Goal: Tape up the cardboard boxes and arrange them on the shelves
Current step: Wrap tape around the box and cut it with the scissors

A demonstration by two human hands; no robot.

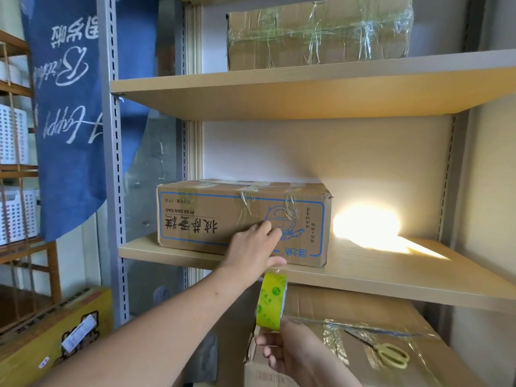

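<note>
A printed cardboard box (201, 216) with blue lines and clear tape over its top stands on the middle shelf (377, 263). My left hand (255, 247) reaches up and presses its straight fingers flat against the box's front face. Below it, my right hand (296, 350) grips a roll of yellow-green tape (272, 301), held upright just under the shelf edge. A taped box (318, 32) sits on the upper shelf (279, 93). Another taped box (391, 356) stands below, under my right hand.
Yellow-handled scissors (388, 353) lie on top of the lower box. A yellow carton (42, 336) sits at the lower left. A blue banner (67, 107) hangs beside the grey shelf upright (111, 163). White baskets (14, 213) fill a wooden rack at far left. Bright light glares on the middle shelf's right side.
</note>
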